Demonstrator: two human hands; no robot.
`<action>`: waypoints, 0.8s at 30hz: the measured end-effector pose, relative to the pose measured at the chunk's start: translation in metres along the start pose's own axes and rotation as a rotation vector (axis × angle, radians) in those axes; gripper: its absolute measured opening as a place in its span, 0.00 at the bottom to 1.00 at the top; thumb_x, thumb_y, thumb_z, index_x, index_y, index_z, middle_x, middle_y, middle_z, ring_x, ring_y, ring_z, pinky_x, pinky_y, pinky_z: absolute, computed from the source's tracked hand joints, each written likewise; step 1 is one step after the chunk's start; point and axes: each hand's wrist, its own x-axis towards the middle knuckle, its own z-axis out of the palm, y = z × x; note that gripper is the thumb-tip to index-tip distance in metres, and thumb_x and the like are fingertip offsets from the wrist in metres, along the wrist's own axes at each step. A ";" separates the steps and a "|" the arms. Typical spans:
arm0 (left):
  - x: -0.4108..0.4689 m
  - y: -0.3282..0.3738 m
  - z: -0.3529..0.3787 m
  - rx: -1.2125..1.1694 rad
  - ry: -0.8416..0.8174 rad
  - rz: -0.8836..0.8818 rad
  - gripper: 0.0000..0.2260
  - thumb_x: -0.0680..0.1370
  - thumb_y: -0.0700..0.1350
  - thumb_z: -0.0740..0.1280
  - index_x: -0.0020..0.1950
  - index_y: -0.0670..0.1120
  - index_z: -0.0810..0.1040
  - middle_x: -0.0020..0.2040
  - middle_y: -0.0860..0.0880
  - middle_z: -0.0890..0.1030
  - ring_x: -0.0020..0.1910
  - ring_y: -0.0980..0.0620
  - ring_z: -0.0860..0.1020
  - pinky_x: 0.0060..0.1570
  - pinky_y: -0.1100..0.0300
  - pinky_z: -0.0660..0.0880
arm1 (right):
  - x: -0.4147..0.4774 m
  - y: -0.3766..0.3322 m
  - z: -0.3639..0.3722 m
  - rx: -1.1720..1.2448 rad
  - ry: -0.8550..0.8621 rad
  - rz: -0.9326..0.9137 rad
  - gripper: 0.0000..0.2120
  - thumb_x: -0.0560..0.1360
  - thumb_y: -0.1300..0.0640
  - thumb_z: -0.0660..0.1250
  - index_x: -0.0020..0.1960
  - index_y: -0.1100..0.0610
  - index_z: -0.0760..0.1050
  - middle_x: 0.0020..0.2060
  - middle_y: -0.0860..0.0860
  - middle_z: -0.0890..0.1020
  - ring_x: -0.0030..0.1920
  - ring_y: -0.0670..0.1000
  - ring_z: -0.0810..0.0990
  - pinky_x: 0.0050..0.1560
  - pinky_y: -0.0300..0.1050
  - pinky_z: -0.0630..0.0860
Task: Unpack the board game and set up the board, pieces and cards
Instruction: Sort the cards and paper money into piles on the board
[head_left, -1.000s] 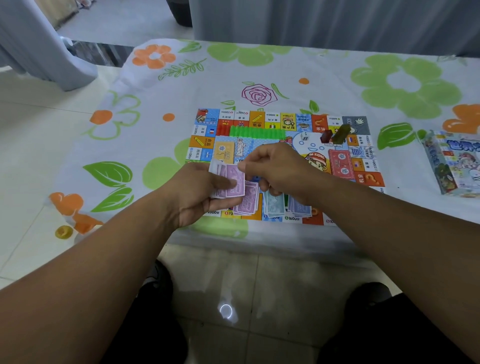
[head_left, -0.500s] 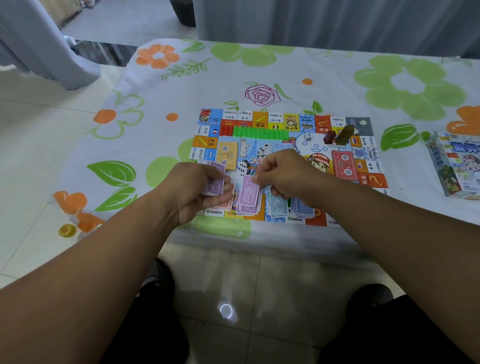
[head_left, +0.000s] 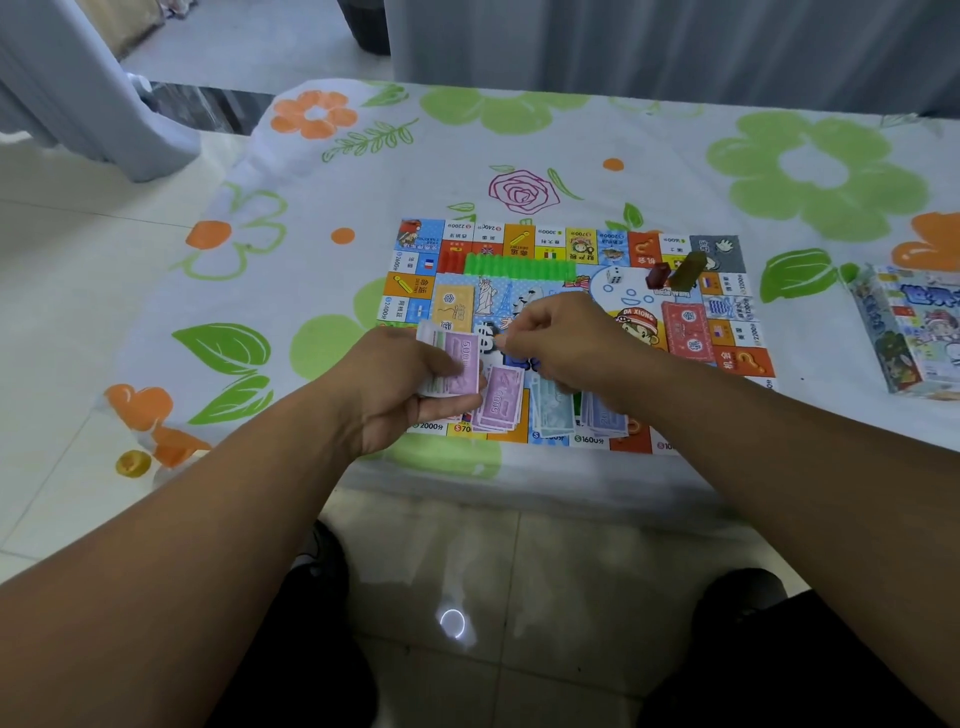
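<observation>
Game board (head_left: 519, 244) lies flat on the flowered tablecloth (head_left: 363, 182), near the front edge. Left hand (head_left: 400, 389) curls around a stack of purple notes (head_left: 460, 364) marked 500, thumb on top. Right hand (head_left: 566, 343) is over the board, fingertips pinched together; I cannot tell what they hold. Both arms reach forward. The board reads DA XIONG.

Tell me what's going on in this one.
A person is sorting play money over the board. The left hand holds a stack of purple notes; the right hand is at its edge, and whether it pinches a note is unclear. Sorted piles lie on the board's near edge, green houses line its far side, and the box sits to the right.
</observation>
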 end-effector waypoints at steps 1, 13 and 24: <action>0.000 0.000 0.000 0.003 -0.008 0.001 0.15 0.77 0.26 0.63 0.60 0.38 0.79 0.54 0.40 0.85 0.49 0.42 0.85 0.38 0.53 0.83 | -0.001 -0.001 0.001 0.038 -0.028 -0.008 0.12 0.77 0.55 0.72 0.51 0.66 0.79 0.38 0.57 0.80 0.27 0.48 0.69 0.25 0.39 0.66; 0.002 0.000 -0.001 0.023 0.033 0.013 0.12 0.78 0.28 0.65 0.59 0.37 0.79 0.52 0.41 0.85 0.48 0.43 0.85 0.41 0.51 0.84 | -0.001 -0.002 -0.001 0.039 -0.035 -0.021 0.07 0.75 0.62 0.74 0.49 0.65 0.80 0.35 0.56 0.82 0.25 0.46 0.75 0.25 0.40 0.69; 0.002 0.002 -0.005 -0.030 0.084 -0.011 0.14 0.78 0.31 0.57 0.60 0.35 0.75 0.49 0.36 0.81 0.49 0.41 0.82 0.44 0.47 0.84 | 0.003 0.010 0.000 -0.122 -0.019 0.026 0.08 0.74 0.61 0.76 0.48 0.65 0.81 0.33 0.54 0.81 0.25 0.44 0.75 0.23 0.35 0.68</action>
